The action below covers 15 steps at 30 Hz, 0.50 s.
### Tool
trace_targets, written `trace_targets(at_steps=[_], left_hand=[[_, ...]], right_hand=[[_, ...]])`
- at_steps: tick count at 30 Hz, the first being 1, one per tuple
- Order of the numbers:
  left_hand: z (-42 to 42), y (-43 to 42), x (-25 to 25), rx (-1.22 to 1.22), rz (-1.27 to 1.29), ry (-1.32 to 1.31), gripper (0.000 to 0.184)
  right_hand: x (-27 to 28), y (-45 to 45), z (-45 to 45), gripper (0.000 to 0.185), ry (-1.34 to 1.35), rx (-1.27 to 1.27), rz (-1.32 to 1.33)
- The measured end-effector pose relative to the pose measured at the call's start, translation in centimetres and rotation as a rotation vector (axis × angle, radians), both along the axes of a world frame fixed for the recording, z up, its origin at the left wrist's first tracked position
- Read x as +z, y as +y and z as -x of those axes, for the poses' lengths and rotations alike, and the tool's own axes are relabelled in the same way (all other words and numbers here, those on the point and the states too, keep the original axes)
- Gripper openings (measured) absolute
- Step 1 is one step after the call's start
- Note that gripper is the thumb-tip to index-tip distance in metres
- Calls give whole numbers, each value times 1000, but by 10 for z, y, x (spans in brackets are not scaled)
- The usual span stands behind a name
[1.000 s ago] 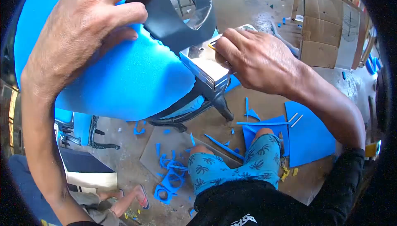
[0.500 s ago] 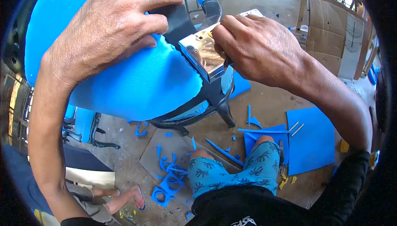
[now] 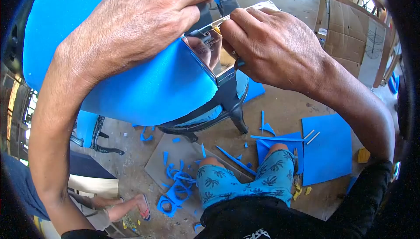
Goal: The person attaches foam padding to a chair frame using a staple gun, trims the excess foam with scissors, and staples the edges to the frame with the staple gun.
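My left hand (image 3: 135,22) rests on the blue foam sheet (image 3: 153,90), its fingers bent at the foam's upper edge beside the metal tool; what its fingertips hold is hidden. The foam lies over the seat of a dark-framed chair (image 3: 236,116). My right hand (image 3: 271,48) is wrapped round a shiny rectangular metal tool (image 3: 225,59) with a small yellow part near the thumb. The tool's near end meets the right edge of the foam, and its surface mirrors my left fingers.
Blue foam sheets (image 3: 326,149) and foam scraps (image 3: 177,191) lie on the floor around my knees. Cardboard (image 3: 343,33) stands at the upper right. Another person's foot in a sandal (image 3: 143,207) is at the lower left, near another blue-covered chair (image 3: 87,127).
My left hand has moved right along the foam, up to the metal tool. My right hand with the tool has shifted slightly, and the foam edge now lies against the tool.
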<state>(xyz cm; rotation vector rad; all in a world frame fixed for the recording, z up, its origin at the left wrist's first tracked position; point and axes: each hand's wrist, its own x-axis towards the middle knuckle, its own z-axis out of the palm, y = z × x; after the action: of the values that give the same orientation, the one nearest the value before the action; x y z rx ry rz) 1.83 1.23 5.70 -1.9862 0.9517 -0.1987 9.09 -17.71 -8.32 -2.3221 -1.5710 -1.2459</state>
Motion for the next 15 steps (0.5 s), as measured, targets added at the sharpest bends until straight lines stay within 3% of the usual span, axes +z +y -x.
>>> trace_targets(at_steps=[3,6,12,15], left_hand=[[-8,12,-9,-201,-16,-106,24],[-5,8,-4,-109,-28,-94,22],[-10,14,-8,-243,26,-112,21],[-5,8,-3,-135,96,-36,21]], right_hand=[[0,4,3,23,12,-28,3],[1,4,3,25,3,-56,-6],[0,8,2,26,10,-32,1],[0,10,3,25,0,-53,-1]])
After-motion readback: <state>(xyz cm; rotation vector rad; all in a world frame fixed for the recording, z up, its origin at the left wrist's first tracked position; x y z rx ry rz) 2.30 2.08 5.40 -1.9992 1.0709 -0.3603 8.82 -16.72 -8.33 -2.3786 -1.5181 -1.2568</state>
